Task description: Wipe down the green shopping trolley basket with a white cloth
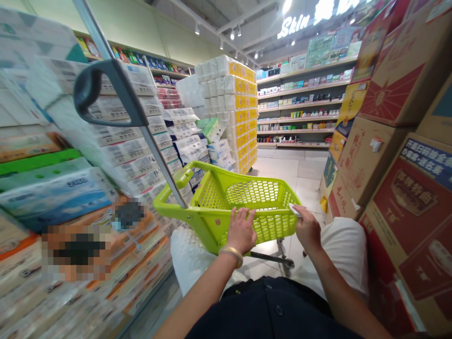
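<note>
A lime-green shopping cart point(208, 221) with perforated basket walls stands in front of me, and its basket looks bare inside. Its metal pole point(155, 146) rises to the left and carries a dark grey loop handle point(139, 106). My left hand point(242, 230), with a gold bangle point(231, 256) at the wrist, rests against the near side wall, its fingertips hooked over the rim. At the right end of that rim, my right hand point(309, 230) pinches a white tissue or cloth point(294, 210) against the edge. Most of the tissue is hidden by the fingers.
Stacked tissue packs point(130, 136) fill the left side. A tall pile of yellow-and-white paper packs point(243, 117) stands behind the cart. Cardboard boxes point(363, 160) line the right, close to my knee. Product shelves point(300, 103) stand beyond the tiled floor point(278, 162).
</note>
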Action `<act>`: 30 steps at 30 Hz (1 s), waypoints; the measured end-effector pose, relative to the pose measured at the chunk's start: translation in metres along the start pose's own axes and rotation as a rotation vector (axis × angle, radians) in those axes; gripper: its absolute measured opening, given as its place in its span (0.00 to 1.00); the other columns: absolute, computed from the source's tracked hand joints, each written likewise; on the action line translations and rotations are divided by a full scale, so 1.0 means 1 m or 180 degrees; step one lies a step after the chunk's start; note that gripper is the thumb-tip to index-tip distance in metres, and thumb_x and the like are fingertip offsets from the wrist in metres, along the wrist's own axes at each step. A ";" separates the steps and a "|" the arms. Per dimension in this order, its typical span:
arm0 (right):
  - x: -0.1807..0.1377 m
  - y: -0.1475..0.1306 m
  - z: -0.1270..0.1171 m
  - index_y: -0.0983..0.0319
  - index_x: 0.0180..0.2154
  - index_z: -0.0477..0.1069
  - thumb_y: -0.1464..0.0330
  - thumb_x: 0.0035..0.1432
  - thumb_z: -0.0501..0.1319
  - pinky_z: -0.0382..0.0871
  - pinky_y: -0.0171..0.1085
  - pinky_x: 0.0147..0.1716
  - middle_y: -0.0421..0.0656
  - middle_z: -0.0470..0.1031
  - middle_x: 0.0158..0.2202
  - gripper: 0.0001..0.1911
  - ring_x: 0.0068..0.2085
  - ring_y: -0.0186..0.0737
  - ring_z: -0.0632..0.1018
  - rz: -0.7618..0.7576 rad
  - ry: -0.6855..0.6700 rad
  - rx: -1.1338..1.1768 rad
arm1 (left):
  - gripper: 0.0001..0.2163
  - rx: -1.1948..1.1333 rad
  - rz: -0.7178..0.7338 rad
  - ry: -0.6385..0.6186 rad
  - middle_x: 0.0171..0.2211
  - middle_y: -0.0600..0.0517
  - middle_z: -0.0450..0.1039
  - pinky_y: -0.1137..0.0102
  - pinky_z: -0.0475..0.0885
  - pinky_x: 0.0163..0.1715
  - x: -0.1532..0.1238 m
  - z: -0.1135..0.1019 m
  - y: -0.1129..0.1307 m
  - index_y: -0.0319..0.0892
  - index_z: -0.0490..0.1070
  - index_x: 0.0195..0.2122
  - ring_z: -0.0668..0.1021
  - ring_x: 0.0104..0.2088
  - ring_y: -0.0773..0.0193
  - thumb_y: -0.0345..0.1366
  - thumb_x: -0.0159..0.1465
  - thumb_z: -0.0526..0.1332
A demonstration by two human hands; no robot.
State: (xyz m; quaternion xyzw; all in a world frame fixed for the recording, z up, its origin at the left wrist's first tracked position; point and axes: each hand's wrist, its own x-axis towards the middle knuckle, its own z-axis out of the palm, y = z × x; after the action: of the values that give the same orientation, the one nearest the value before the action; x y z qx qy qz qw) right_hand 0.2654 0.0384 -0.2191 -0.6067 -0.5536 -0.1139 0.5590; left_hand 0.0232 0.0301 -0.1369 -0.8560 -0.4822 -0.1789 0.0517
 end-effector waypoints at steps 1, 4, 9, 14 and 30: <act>-0.002 -0.009 0.003 0.61 0.45 0.78 0.79 0.52 0.50 0.73 0.49 0.54 0.47 0.81 0.45 0.24 0.50 0.46 0.79 -0.0134 -0.0076 0.0094 | 0.29 -0.0009 -0.0003 0.0008 0.56 0.43 0.66 0.49 0.46 0.68 0.000 0.000 0.000 0.42 0.61 0.61 0.64 0.60 0.50 0.33 0.57 0.59; -0.007 -0.036 0.012 0.60 0.47 0.77 0.79 0.54 0.50 0.72 0.50 0.56 0.46 0.80 0.48 0.25 0.53 0.45 0.78 -0.0568 -0.0341 0.0366 | 0.28 -0.0039 0.0012 0.0030 0.55 0.44 0.66 0.49 0.46 0.68 -0.002 -0.001 0.000 0.43 0.61 0.60 0.65 0.60 0.51 0.33 0.56 0.59; -0.005 -0.041 0.005 0.59 0.47 0.77 0.80 0.55 0.49 0.73 0.47 0.54 0.45 0.80 0.47 0.24 0.52 0.43 0.78 -0.0748 -0.0462 0.0465 | 0.28 -0.0091 0.0027 0.0090 0.55 0.44 0.66 0.49 0.46 0.68 -0.006 -0.001 0.000 0.43 0.62 0.60 0.65 0.60 0.51 0.32 0.56 0.59; -0.004 -0.031 -0.003 0.61 0.45 0.77 0.78 0.55 0.49 0.73 0.50 0.52 0.48 0.81 0.43 0.22 0.48 0.47 0.80 -0.0424 -0.0105 0.0169 | 0.28 -0.0140 0.0057 0.0094 0.55 0.45 0.66 0.49 0.47 0.68 -0.008 0.001 0.003 0.45 0.61 0.60 0.65 0.60 0.52 0.31 0.56 0.59; -0.020 -0.052 -0.021 0.59 0.49 0.75 0.74 0.62 0.54 0.71 0.46 0.51 0.46 0.81 0.45 0.17 0.47 0.46 0.80 -0.0935 -0.0339 0.0007 | 0.27 -0.0199 0.0162 0.0066 0.53 0.46 0.67 0.49 0.47 0.68 -0.016 0.000 0.008 0.47 0.61 0.59 0.65 0.59 0.52 0.31 0.56 0.58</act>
State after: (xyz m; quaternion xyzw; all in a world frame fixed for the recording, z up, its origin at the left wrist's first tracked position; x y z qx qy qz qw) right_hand 0.2269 -0.0013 -0.1981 -0.5237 -0.6654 -0.1614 0.5068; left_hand 0.0220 0.0133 -0.1417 -0.8673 -0.4539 -0.2014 0.0344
